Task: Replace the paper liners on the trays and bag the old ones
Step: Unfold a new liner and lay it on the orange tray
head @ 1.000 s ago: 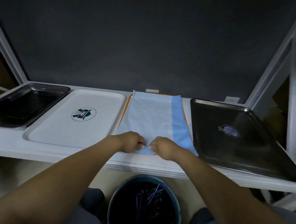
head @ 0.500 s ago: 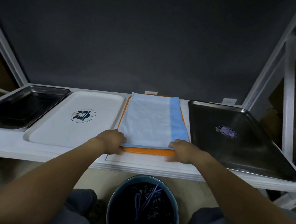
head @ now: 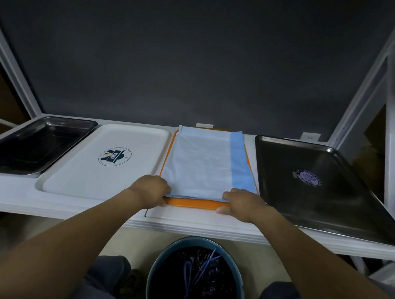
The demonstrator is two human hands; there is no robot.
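Observation:
A pale blue paper liner [head: 200,165] with a darker blue strip on its right lies folded on the orange tray [head: 196,203] in the middle of the white shelf. My left hand [head: 149,190] grips the tray's near left corner, fingers curled over the liner's edge. At the near right corner my right hand [head: 243,203] holds the tray the same way, thumb against the tray's front rim. A white tray [head: 76,172] with a round logo sits bare to the left.
A deep steel pan [head: 15,153] stands at the far left and a flat steel tray [head: 340,202] with a sticker at the right. Below the shelf edge, between my knees, is a bin [head: 196,275] lined with a dark bag. White frame posts rise on both sides.
My hands moved apart from the middle of the liner's near edge to the tray's two near corners. The liner's near edge now sits back, showing the orange rim.

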